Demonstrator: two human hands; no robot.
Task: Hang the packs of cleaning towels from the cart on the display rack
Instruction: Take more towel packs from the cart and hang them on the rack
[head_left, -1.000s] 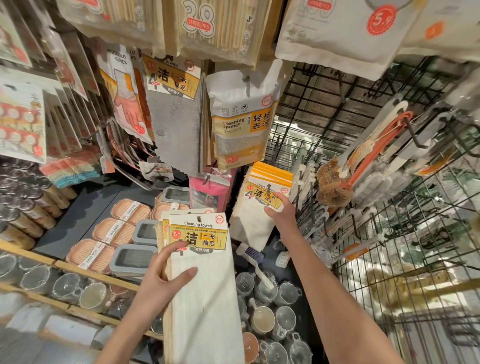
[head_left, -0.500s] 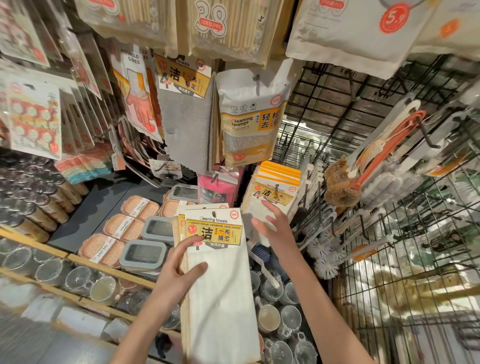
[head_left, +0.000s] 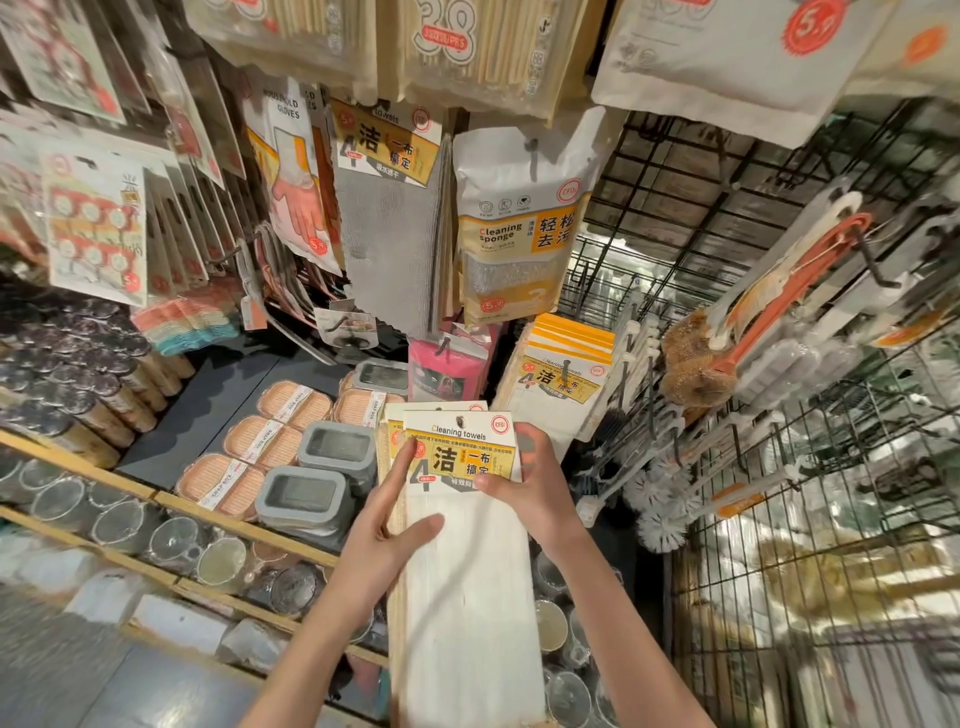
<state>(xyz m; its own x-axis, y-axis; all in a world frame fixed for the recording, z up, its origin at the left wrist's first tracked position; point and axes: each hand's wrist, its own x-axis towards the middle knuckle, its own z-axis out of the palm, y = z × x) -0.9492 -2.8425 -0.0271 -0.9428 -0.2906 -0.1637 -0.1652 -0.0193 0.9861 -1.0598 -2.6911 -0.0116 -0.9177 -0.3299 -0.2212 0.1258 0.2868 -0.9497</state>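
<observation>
A stack of white cleaning towel packs (head_left: 462, 571) with yellow header cards is held upright in front of me. My left hand (head_left: 387, 525) grips the stack's left edge, thumb lying across the white cloth. My right hand (head_left: 530, 480) pinches the front pack at the right side of its yellow label. On the display rack (head_left: 675, 270) several matching towel packs (head_left: 563, 384) hang on a hook just behind and to the right. The cart is out of view.
Grey towels (head_left: 389, 228) and a cleaning sponge pack (head_left: 514, 228) hang above. Bottle brushes (head_left: 691, 364) hang on the wire grid at right. Soap boxes (head_left: 270, 441) and grey containers (head_left: 306, 496) sit on the shelf at left, glass cups (head_left: 171, 540) below.
My right hand left the packs hanging on the hook and came back to pinch the front pack of the stack. My left hand still holds the stack.
</observation>
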